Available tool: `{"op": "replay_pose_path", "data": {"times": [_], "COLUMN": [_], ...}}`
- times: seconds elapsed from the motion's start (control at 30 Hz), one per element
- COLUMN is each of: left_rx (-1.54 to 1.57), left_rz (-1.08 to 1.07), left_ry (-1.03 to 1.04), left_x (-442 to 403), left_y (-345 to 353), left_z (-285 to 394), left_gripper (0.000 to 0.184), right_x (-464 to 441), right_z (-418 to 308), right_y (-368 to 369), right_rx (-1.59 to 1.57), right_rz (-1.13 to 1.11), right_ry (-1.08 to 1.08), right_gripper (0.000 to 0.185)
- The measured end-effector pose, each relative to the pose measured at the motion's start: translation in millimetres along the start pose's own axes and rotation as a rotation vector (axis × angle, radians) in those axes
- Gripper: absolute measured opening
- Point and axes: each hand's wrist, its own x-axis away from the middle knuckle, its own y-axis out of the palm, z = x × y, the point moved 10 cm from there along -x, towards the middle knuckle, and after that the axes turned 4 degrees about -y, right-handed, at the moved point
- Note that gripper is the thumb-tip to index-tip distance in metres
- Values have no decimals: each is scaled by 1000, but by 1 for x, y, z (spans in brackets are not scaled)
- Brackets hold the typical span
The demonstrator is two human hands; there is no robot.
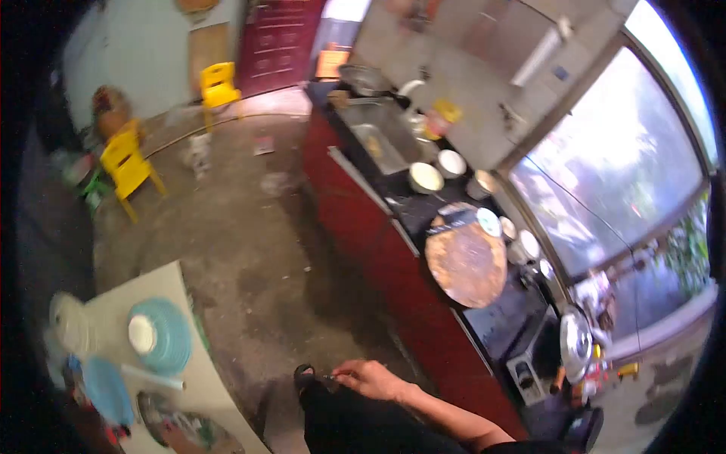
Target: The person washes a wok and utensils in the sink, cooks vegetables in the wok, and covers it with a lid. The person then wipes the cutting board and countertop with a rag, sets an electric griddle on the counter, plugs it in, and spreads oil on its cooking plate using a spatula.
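Note:
My right hand [367, 380] hangs low in front of my dark trousers [355, 424], its forearm coming in from the lower right. Its fingers are bent closed, and a small dark thing shows at their tips, too blurred to name. My left hand is out of view. Nearest to the right hand is the red cabinet front [393, 295] beneath the black counter. On that counter lies a round wooden chopping board [466, 268], with a dark-bladed knife [454, 222] across its far edge. My sandalled foot [304, 372] shows just left of the hand.
Beyond the board are a white bowl [451, 163], a pale-filled bowl [426, 178] and a metal sink [378, 140]. A stove [527, 374] and a metal lid [576, 344] stand lower right. At left, a table [162, 284] bears a blue basin [170, 340]. Two yellow chairs [219, 85] stand farther off.

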Motion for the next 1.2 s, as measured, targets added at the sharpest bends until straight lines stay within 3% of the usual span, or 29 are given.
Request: {"op": "replay_pose_path", "data": {"times": [0.2, 0.4, 0.5, 0.57, 0.6, 0.67, 0.7, 0.73, 0.77, 0.83, 0.87, 0.9, 0.97, 1.07, 1.17, 1.2], "left_rx": [-95, -46, 85, 235, 323, 484, 525, 714, 642, 440, 402, 463, 457, 432, 382, 346], "left_rz": [71, 218, 329, 339, 248, -320, -296, -671, -739, -976, -996, -1163, -849, -889, -610, -614], "left_ry": [90, 290, 508, 791, 892, 707, 952, 758, 887, 806, 876, 946, 1382, 1483, 1715, 1717], "left_x": [4, 65, 111, 158, 184, 322, 388, 436, 509, 613, 641, 685, 734, 774, 777, 776], "left_y": [3, 0, 13, 54, 88, 76, 80, 108, 87, 77, 103, 94, 95, 102, 119, 127], "left_z": [92, 211, 269, 330, 364, 464, 510, 529, 562, 600, 621, 642, 695, 747, 793, 804], "left_gripper": [34, 29, 28, 27, 27, 23, 25, 29, 40, 52, 50, 44, 28, 20, 22, 24], "right_x": [26, 113, 181, 229, 250, 289, 305, 318, 332, 352, 359, 364, 365, 342, 296, 283], "right_z": [11, 47, 85, 114, 130, 160, 172, 179, 179, 193, 206, 218, 238, 250, 261, 264], "right_y": [-19, -65, -80, -81, -82, -76, -76, -73, -71, -70, -67, -65, -67, -105, -178, -210], "right_rx": [-72, -91, -254, -310, -336, -359, -368, -410, -449, -465, -478, -495, -506, -553, -527, -500], "right_rz": [123, 393, 577, 675, 725, 833, 885, 902, 916, 962, 997, 1035, 1096, 1154, 1133, 1146], "right_ry": [14, 37, 112, 206, 250, 330, 372, 409, 448, 447, 466, 487, 532, 527, 431, 428], "right_gripper": [26, 27, 28, 28, 28, 27, 27, 26, 25, 24, 24, 24, 30, 32, 33, 32]}}
